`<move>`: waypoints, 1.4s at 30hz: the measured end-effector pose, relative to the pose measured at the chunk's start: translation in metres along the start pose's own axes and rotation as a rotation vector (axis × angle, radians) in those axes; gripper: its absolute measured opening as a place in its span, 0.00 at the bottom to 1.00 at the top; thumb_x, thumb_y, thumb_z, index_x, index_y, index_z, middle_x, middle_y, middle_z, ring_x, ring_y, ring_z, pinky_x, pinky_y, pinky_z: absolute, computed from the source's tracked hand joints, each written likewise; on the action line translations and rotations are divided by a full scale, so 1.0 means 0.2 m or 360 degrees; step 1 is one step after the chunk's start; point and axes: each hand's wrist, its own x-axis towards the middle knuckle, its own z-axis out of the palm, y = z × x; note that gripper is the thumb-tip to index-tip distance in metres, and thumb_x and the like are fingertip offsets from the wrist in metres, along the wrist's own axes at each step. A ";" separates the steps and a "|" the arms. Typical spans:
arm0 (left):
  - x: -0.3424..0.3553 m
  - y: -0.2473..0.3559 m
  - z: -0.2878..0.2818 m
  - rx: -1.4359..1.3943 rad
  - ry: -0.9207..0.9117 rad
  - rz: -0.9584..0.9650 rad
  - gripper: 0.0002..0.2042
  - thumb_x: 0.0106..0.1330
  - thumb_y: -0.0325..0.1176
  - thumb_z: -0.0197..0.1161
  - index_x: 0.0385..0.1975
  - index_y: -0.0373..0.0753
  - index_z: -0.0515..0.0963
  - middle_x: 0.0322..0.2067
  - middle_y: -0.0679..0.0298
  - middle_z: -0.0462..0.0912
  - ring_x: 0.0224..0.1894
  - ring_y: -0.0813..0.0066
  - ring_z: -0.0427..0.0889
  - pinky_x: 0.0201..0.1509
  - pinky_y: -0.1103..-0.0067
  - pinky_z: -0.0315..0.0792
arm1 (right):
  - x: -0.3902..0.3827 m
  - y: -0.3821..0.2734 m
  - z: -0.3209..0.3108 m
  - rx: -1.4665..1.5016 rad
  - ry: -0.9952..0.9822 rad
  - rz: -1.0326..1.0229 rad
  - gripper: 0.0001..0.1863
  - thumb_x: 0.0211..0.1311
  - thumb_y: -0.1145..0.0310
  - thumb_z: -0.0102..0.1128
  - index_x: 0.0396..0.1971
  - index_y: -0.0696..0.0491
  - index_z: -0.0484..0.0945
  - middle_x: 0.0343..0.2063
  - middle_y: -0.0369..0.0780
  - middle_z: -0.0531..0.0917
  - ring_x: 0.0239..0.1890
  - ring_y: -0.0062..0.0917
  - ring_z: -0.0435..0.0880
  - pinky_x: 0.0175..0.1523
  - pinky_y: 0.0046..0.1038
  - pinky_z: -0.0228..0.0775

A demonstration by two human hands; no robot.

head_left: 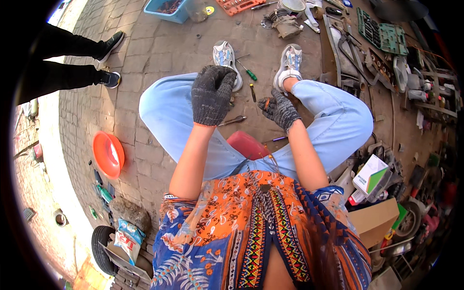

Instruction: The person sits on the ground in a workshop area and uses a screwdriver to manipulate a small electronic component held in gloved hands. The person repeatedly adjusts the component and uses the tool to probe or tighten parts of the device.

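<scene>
My left hand, in a dark grey knit glove, is raised between my knees with its fingers curled; whatever they hold, if anything, is hidden. My right hand, gloved alike, is closed beside my right shin, with a small orange bit at its fingers that I cannot make out. On the pavers near my hands lie a green-handled screwdriver, a yellow-and-black screwdriver, a dark-handled tool and a purple tool. A red seat shows between my legs.
Another person's legs stand at the left, above an orange basin. A blue tub and metal parts lie ahead. Toolcases, boxes and clutter crowd the right. A tyre lies at lower left.
</scene>
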 end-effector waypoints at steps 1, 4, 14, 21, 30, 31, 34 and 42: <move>0.00 -0.01 0.01 0.0068 0.0019 0.0028 0.05 0.56 0.25 0.61 0.29 0.31 0.78 0.27 0.58 0.79 0.30 0.70 0.78 0.36 0.78 0.70 | -0.05 0.02 0.00 0.0048 -0.0142 -0.0059 0.18 0.65 0.57 0.47 0.48 0.53 0.67 0.47 0.46 0.76 0.50 0.34 0.74 0.54 0.38 0.66; 0.01 0.00 0.07 0.0170 0.0069 0.0120 0.05 0.54 0.26 0.62 0.29 0.32 0.78 0.27 0.57 0.79 0.29 0.67 0.78 0.36 0.77 0.70 | -0.28 0.03 0.06 0.0222 -0.0470 -0.0171 0.17 0.67 0.65 0.43 0.54 0.52 0.66 0.52 0.46 0.73 0.55 0.32 0.71 0.58 0.36 0.64; -0.01 0.13 0.07 -0.0033 -0.0035 0.0037 0.06 0.54 0.26 0.63 0.30 0.32 0.79 0.27 0.59 0.78 0.27 0.72 0.78 0.34 0.79 0.71 | -0.68 0.07 0.38 -0.0526 -0.0431 -0.0783 0.12 0.60 0.68 0.57 0.39 0.61 0.78 0.33 0.39 0.82 0.36 0.21 0.80 0.44 0.22 0.71; -0.02 0.22 -0.01 -0.0073 -0.0130 0.0090 0.06 0.52 0.22 0.63 0.31 0.33 0.78 0.29 0.58 0.78 0.28 0.72 0.78 0.35 0.78 0.71 | -0.75 0.04 0.42 -0.1229 -0.0588 -0.1194 0.11 0.62 0.70 0.53 0.39 0.60 0.77 0.30 0.39 0.82 0.33 0.21 0.79 0.40 0.22 0.70; -0.18 0.31 0.00 0.0543 0.0102 0.0729 0.12 0.43 0.26 0.68 0.30 0.44 0.81 0.33 0.63 0.78 0.37 0.65 0.76 0.42 0.71 0.67 | -0.68 0.13 0.39 0.0815 -0.0884 -0.0354 0.16 0.66 0.76 0.42 0.52 0.60 0.67 0.50 0.44 0.73 0.50 0.30 0.75 0.58 0.27 0.69; -0.20 0.30 0.00 0.0569 0.0166 0.0801 0.12 0.43 0.26 0.68 0.31 0.44 0.81 0.34 0.64 0.78 0.37 0.66 0.76 0.42 0.71 0.67 | -0.69 0.13 0.40 0.0713 -0.0967 -0.0450 0.16 0.66 0.77 0.42 0.52 0.60 0.67 0.50 0.44 0.73 0.51 0.30 0.75 0.58 0.27 0.68; -0.23 0.30 -0.01 0.0675 0.0234 0.0955 0.16 0.40 0.27 0.70 0.33 0.45 0.81 0.37 0.66 0.79 0.37 0.69 0.76 0.40 0.72 0.67 | -0.69 0.14 0.43 0.0032 -0.0953 -0.0932 0.16 0.65 0.78 0.42 0.52 0.60 0.67 0.51 0.45 0.73 0.52 0.29 0.74 0.58 0.27 0.68; -0.29 0.26 -0.06 0.0521 0.0326 0.0823 0.14 0.42 0.24 0.66 0.33 0.42 0.80 0.42 0.60 0.76 0.41 0.64 0.74 0.45 0.72 0.67 | -0.73 0.09 0.51 -0.1415 -0.0346 -0.1818 0.15 0.60 0.79 0.45 0.47 0.58 0.72 0.43 0.44 0.78 0.46 0.30 0.78 0.52 0.28 0.71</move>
